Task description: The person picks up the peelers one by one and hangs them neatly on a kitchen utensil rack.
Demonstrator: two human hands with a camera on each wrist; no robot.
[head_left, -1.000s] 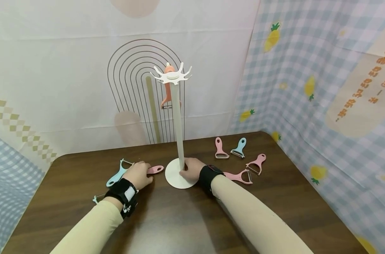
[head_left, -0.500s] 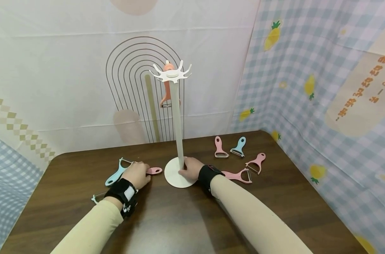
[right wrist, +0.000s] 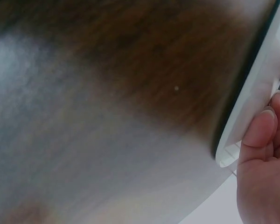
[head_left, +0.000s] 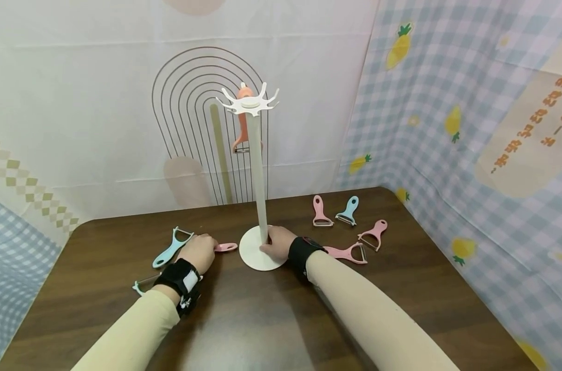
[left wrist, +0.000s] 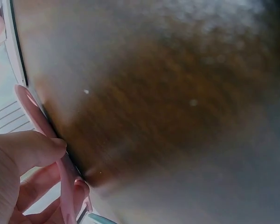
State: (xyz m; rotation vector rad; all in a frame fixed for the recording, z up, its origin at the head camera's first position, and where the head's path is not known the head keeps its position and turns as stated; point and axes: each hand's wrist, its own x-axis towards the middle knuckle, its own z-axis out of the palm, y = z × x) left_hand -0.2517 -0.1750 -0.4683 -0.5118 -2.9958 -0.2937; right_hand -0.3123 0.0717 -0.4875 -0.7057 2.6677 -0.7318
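- I see a dark brown wooden table [head_left: 271,319] with rounded corners.
- A white round-based hook stand [head_left: 260,247] sits mid-surface.
- Toward the left edge: a light-blue plastic peeler [head_left: 171,247], a pink peeler [head_left: 226,248].
- Toward the far right corner: four peelers [head_left: 350,226], three pink, one blue.

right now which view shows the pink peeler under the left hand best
The left wrist view: the pink peeler runs long and close, pinched by the left hand against the wooden table. The head view shows only its handle end poking out past the fingers. The right wrist view shows none of it.
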